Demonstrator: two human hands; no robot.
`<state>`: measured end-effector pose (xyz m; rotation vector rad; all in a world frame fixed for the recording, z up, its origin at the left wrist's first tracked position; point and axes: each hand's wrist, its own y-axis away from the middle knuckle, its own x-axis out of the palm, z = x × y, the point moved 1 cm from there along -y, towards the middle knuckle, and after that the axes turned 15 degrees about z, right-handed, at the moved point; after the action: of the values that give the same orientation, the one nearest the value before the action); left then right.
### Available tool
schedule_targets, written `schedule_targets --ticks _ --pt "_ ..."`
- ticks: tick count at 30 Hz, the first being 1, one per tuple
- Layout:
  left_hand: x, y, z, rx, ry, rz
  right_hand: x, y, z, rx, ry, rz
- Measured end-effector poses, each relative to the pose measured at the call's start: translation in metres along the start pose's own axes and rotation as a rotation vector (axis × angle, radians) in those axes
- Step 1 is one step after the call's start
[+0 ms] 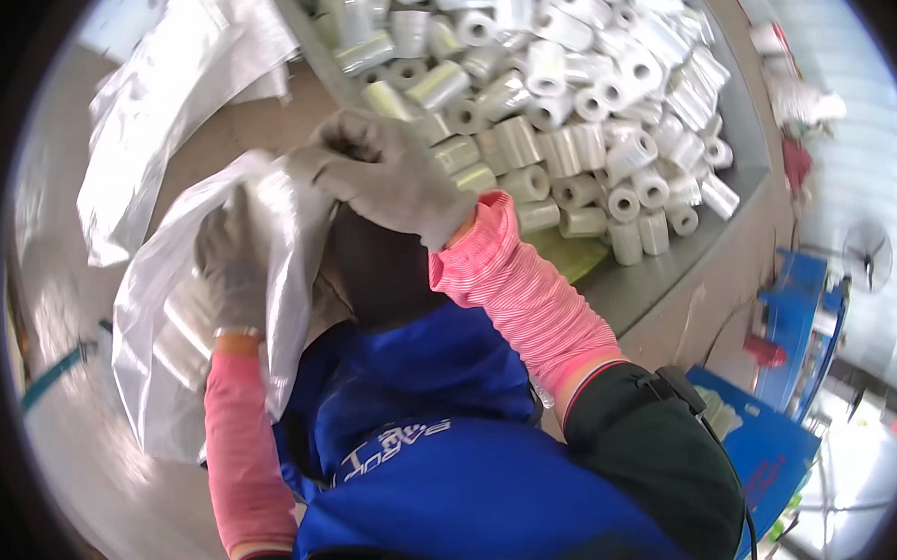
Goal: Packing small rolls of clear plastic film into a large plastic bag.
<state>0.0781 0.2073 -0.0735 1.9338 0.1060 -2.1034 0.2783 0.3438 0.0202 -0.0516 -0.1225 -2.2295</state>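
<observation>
Grey-gloved right hand (384,173), fingers curled, apparently pinches a translucent white plastic bag (154,293) at its rim. Grey-gloved left hand (233,264) lies against it, grip unclear. Best keep the mouth spread.

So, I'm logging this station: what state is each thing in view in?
White bag: mouth open, pale rolls showing through its side.
Left hand: gloved, in the bag's opening; grip unclear.
Right hand: gloved, fingers curled at the bag's rim; grip unclear.
White rolls: loosely heaped at many angles.
White sheeting: crumpled.
Blue apron: worn, creased.
Fan: can't tell whether running.
</observation>
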Motion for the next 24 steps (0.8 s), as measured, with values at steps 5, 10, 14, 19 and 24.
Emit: schedule_targets --ticks 5,10,14,19,24 --pt "0.01 -0.002 0.007 -0.016 -0.261 0.038 -0.163 0.069 -0.087 0.558 0.745 -0.593" --pt "0.015 0.005 0.014 -0.137 -0.255 0.366 -0.285 0.152 -0.235 0.809 1.132 -0.762" --pt "-0.017 0.005 -0.007 -0.11 -0.026 0.324 -0.276 0.131 -0.193 1.358 0.854 -0.705" --pt "0.009 0.008 0.013 -0.082 -0.12 0.207 -0.27 0.156 -0.194 1.198 0.873 -0.663" --pt "-0.02 -0.004 -0.012 -0.042 -0.051 0.13 -0.262 0.173 -0.183 1.139 0.764 -0.714"
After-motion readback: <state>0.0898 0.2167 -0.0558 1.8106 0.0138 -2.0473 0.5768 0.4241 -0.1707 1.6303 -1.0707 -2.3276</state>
